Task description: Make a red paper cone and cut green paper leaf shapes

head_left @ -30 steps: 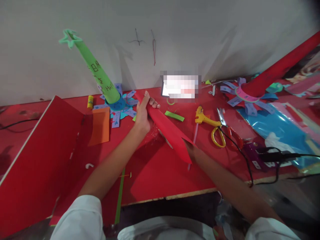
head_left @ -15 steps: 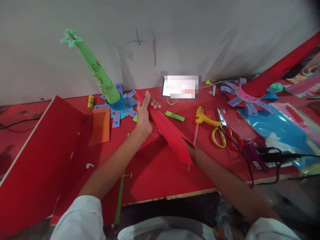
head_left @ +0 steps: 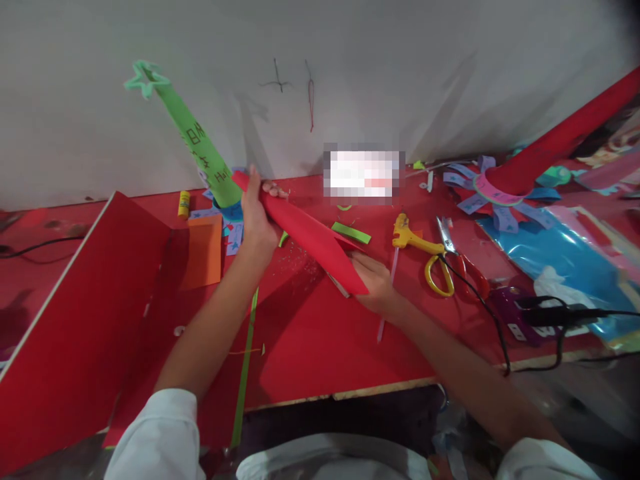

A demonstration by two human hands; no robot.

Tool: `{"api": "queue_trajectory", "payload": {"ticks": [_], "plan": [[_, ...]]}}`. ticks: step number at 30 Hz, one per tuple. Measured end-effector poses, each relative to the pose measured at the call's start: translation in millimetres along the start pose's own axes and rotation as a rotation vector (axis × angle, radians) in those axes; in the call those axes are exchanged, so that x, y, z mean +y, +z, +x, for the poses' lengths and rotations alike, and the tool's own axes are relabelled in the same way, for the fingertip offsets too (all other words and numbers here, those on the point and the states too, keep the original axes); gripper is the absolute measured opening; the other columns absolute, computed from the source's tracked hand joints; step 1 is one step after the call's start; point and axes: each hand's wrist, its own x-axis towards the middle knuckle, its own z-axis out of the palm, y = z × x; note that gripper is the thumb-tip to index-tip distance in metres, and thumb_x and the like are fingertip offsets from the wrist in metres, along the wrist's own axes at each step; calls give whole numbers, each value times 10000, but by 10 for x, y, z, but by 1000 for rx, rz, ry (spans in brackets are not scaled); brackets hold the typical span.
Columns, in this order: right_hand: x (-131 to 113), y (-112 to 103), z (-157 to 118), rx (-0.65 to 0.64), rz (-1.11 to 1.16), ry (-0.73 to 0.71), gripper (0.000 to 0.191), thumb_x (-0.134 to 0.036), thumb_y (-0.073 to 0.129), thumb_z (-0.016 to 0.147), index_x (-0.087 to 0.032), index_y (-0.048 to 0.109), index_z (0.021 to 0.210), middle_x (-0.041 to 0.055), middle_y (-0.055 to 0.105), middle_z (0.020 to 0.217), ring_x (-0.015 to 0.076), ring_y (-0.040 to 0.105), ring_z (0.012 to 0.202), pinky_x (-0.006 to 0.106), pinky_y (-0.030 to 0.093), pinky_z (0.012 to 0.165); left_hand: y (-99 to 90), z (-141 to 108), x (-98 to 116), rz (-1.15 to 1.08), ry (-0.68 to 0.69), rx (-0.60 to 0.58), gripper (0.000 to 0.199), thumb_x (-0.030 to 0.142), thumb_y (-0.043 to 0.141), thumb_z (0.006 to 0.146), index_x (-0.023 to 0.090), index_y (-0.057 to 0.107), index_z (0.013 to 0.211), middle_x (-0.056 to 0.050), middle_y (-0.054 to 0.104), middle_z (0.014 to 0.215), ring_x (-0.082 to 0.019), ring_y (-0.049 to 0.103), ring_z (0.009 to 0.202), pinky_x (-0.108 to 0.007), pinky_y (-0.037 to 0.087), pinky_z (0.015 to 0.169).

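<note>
A rolled red paper cone (head_left: 310, 237) slants over the middle of the red table. My left hand (head_left: 260, 210) is wrapped round its narrow upper end. At the wide lower end, my right hand (head_left: 373, 283) holds the paper, with its fingertips partly hidden inside the roll. The paper's pointed corner hangs beside the right hand's wrist side. Behind my left hand, a green paper cone (head_left: 197, 143) with a star on top stands in a blue ring with purple strips around it. A light green strip (head_left: 351, 233) lies just beyond the red cone.
A yellow glue gun (head_left: 417, 241), scissors (head_left: 445, 257) and a purple power box (head_left: 515, 313) with black cables are on the right. Orange paper (head_left: 204, 250), a glue stick (head_left: 184, 205) and a raised red board (head_left: 85, 320) are on the left. A pixelated screen (head_left: 364, 175) leans by the wall.
Both hands and the red cone have moved left. The right hand has come partly out of the cone's wide end, so more of its fingers and back show.
</note>
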Motion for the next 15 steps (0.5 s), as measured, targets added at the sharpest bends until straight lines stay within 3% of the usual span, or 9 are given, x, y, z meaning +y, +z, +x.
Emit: {"api": "queue_trajectory", "payload": {"ticks": [4,7,10,15], "plan": [[9,-92,0,330,10,-138,375,-72,489,978,-272,735,1179,62,736,936,239,719,854,405,612,769,-62,186,253,23,91,52,432,406,843,916,223,516,702,63,476,582,-71,464,494,-223,509,571],[22,-119,37,495,-1,-17,413,-140,605,971,-321,675,1335,83,719,1078,283,707,1028,483,616,900,-78,259,383,32,109,81,436,381,829,930,227,505,683,64,471,580,-68,458,474,-212,508,558],[64,-104,85,364,99,136,494,-301,679,989,-320,578,1472,126,692,1295,310,693,1165,530,619,974,-78,268,421,-1,89,63,448,349,792,965,219,480,670,71,450,580,-55,452,463,-191,509,572],[77,-30,95,118,192,342,423,-480,614,1035,-279,653,1405,113,762,1318,259,783,1032,415,666,883,-79,200,281,21,82,34,438,400,842,913,221,502,701,67,466,603,-71,482,498,-218,513,587]]}}
